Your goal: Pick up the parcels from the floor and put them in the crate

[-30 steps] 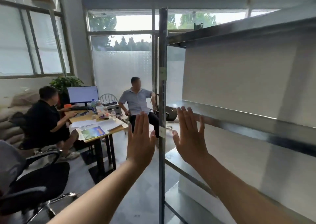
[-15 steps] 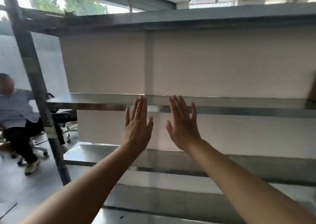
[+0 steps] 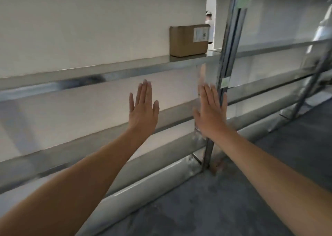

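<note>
Rightward the view has been swung; a cardboard box (image 3: 186, 40) is revealed on the metal shelf (image 3: 107, 72); left hand (image 3: 143, 109) and right hand (image 3: 210, 113) are held flat, empty

One parcel (image 3: 186, 41) is in view: a plain brown cardboard box, closed, standing upright on the metal shelf (image 3: 111, 70). It sits near the shelf's right end, just left of the upright post (image 3: 229, 52), with its back toward the pale wall panel (image 3: 89, 28). A white printed label (image 3: 200, 34) covers the upper right of its front face
</note>
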### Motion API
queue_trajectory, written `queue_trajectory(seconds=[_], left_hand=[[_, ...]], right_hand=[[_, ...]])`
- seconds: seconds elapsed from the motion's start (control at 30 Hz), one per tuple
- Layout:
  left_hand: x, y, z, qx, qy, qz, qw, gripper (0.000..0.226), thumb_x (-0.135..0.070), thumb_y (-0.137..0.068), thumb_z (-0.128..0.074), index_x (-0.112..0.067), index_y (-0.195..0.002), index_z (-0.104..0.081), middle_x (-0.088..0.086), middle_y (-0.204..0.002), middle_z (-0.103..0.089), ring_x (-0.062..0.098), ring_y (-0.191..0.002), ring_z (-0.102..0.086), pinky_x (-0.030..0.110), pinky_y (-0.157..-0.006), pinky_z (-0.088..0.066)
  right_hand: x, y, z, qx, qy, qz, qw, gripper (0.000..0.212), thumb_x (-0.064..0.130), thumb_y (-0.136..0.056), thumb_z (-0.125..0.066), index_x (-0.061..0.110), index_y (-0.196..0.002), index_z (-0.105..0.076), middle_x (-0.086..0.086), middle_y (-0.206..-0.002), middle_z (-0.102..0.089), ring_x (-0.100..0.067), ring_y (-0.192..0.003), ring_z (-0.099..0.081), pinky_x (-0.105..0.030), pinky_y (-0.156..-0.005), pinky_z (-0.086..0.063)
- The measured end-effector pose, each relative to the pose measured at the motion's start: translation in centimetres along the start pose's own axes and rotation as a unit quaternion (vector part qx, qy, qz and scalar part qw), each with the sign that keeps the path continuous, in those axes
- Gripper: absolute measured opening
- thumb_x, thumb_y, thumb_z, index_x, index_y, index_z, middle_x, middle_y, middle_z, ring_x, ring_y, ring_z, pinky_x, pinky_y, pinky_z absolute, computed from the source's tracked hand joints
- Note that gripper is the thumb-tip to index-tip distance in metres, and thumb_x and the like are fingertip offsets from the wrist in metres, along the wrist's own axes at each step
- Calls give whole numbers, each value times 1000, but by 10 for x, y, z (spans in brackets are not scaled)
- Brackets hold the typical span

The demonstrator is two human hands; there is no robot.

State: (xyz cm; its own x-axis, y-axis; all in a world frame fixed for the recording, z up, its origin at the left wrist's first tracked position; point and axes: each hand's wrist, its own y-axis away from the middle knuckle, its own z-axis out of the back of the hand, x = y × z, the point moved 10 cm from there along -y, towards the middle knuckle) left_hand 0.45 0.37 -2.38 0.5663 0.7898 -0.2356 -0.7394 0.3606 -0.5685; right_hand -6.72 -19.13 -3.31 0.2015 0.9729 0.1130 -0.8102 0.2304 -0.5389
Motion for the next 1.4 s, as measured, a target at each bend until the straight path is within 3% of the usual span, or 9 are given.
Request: queue_trajectory(seconds=[0.4,0.5,0.83,1.07,1.17,1.4], left_hand=[[-182,-37,-141,85,135,-154,975,60,-32,-104,-21,-13,-157,0,0,-165,2,12,-151,8,45,-123,4],[-199,-59,-178,99,154,-181,966,60,-32,-104,-23,-12,-157,-1,1,-165,1,14,-151,7,46,-123,3],[-214,-155,-287,131,251,-208,936,60,-33,-105,-23,-14,-157,1,0,-165,3,12,-151,8,41,-120,9],[-226,-198,-351,160,258,-215,928,60,-32,-105,-26,-13,-157,-2,2,-165,0,15,-152,4,47,-122,5],[-247,-205,-374,173,252,-225,925,60,-32,-105,-26,-12,-157,-2,2,-165,0,15,-152,4,49,-123,1],[-315,-210,-420,171,249,-237,923,61,-33,-104,-26,-14,-157,-2,0,-165,1,11,-151,6,40,-120,10]], right_hand=[[-196,60,15,14,137,-189,972,71,35,-99,-33,11,-156,2,-3,-165,3,-17,-151,11,-54,-120,5],[-225,52,5,13,153,-216,964,72,35,-99,-36,10,-157,-1,-4,-165,-2,-18,-151,7,-53,-120,5],[-285,-12,-57,80,208,-284,933,74,40,-100,-35,14,-157,6,0,-165,8,-15,-150,15,-49,-117,14],[-314,-42,-101,111,218,-298,923,74,41,-100,-32,13,-156,6,-1,-165,8,-15,-149,17,-49,-117,15],[-336,-45,-109,111,219,-302,921,74,42,-100,-32,13,-156,6,-2,-165,8,-16,-149,18,-49,-117,16],[-427,-42,-126,115,206,-316,919,74,42,-100,-31,12,-156,7,-3,-165,10,-17,-149,19,-49,-116,17]])
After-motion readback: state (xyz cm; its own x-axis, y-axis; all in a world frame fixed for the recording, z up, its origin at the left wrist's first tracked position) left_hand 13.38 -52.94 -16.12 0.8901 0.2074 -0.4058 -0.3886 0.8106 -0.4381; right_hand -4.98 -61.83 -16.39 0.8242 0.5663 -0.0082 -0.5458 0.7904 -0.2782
